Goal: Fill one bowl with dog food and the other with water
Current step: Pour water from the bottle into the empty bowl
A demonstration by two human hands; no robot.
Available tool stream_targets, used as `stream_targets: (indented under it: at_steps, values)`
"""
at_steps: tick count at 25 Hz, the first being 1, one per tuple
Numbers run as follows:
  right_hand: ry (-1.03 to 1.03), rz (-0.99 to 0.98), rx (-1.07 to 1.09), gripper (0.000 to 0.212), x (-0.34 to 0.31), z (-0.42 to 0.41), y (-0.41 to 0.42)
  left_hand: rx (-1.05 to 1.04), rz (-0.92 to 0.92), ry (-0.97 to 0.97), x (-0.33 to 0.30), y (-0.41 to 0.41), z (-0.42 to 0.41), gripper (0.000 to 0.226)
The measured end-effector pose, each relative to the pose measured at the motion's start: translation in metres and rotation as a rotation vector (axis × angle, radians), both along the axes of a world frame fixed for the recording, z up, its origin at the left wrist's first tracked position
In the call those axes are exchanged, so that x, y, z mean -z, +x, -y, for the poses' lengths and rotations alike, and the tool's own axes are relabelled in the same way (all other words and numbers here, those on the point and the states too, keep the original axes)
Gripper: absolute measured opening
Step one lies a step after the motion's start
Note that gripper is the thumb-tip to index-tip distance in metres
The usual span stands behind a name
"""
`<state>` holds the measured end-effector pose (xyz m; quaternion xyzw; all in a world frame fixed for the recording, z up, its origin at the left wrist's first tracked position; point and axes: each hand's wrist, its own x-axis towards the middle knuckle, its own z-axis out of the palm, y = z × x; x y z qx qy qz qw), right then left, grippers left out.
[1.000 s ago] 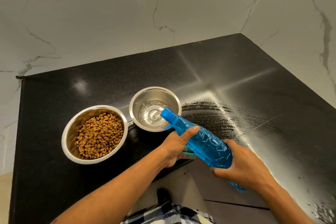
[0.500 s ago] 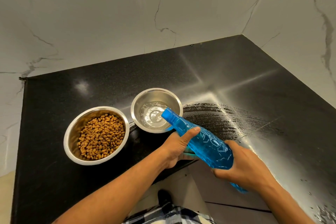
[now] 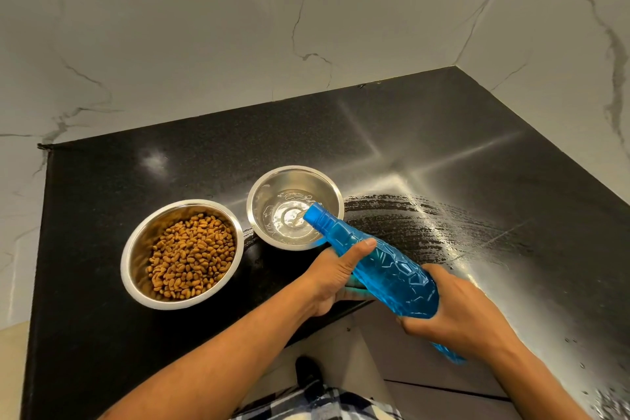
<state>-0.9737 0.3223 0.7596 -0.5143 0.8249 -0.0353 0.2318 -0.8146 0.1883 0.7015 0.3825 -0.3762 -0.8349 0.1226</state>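
Two steel bowls stand side by side on the black counter (image 3: 102,201). The larger left bowl (image 3: 136,249) holds brown dog food kibble (image 3: 191,254). The smaller right bowl (image 3: 259,194) holds a shallow pool of water (image 3: 283,218). A blue faceted plastic bottle (image 3: 385,269) is tilted with its mouth over the right bowl's near rim. My left hand (image 3: 335,276) grips the bottle near its neck, thumb on top. My right hand (image 3: 456,314) grips the bottle's lower body; the bottle's base is mostly hidden behind it.
White marble walls (image 3: 306,27) close the counter at the back and right, forming a corner. Wet streaks (image 3: 426,225) spread on the counter right of the water bowl. The counter's front edge cuts inward near my arms, with floor and a checked garment (image 3: 320,402) below.
The bottle and both hands keep nearly the same pose over the water bowl. The view has shifted slightly, so everything sits a little lower in frame.
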Motion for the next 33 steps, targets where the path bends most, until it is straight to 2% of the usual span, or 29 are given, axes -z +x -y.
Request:
stream_targets:
  at_steps: [24, 33]
  values:
    - [0.004, -0.019, 0.001, 0.065, -0.002, 0.003, 0.001, -0.001, 0.01, 0.005, -0.004, 0.0, 0.001, 0.04]
    - [-0.035, 0.035, -0.002, 0.064, 0.003, 0.005, 0.004, -0.007, 0.033, -0.035, -0.013, 0.005, 0.006, 0.034]
